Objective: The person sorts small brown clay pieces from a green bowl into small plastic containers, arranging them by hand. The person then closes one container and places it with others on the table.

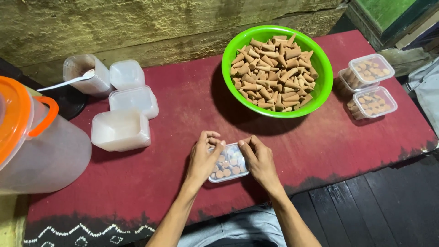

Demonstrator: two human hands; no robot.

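Observation:
A small clear plastic box full of brown cones stands on the red cloth near the front edge. My left hand presses on its left side with the fingers curled over the lid. My right hand holds its right side, thumb on top. Behind them sits a bright green bowl heaped with brown cone-shaped pieces.
Two closed clear boxes of cones stand at the right. Stacks of empty clear boxes sit at the left, with a cup holding a white spoon. A big clear jug with an orange lid is at far left. The wooden floor lies below.

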